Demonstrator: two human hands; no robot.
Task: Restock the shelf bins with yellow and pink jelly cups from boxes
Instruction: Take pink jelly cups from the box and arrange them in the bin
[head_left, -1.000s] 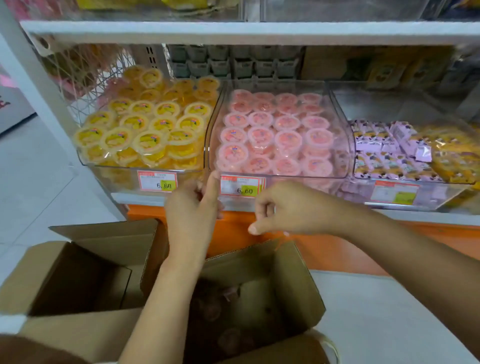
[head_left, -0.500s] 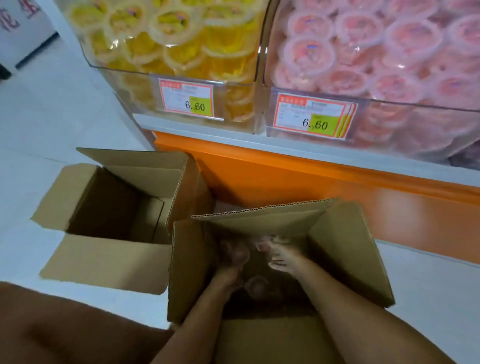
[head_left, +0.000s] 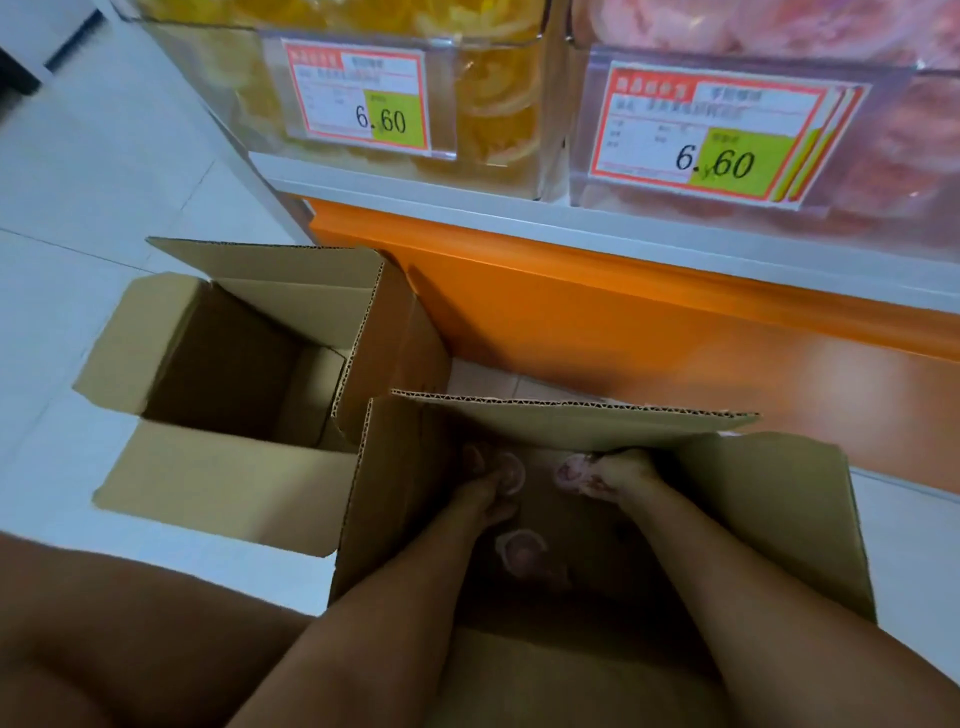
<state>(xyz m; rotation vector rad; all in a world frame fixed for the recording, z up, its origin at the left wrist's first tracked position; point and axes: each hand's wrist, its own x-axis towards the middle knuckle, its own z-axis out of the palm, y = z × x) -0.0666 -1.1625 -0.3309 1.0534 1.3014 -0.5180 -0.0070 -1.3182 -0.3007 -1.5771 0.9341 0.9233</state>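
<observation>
Pale floor tiles (head_left: 104, 182) run under the shelf. My left hand (head_left: 485, 501) curls around 1 pink jelly cup (head_left: 511, 470) and my right hand (head_left: 621, 473) clamps another pink cup (head_left: 569, 473), both deep inside the cardboard box (head_left: 769, 519). 1 loose cup (head_left: 522, 553) lies between my wrists. Above stand the yellow bin (head_left: 488, 119) and the pink bin (head_left: 893, 156).
</observation>
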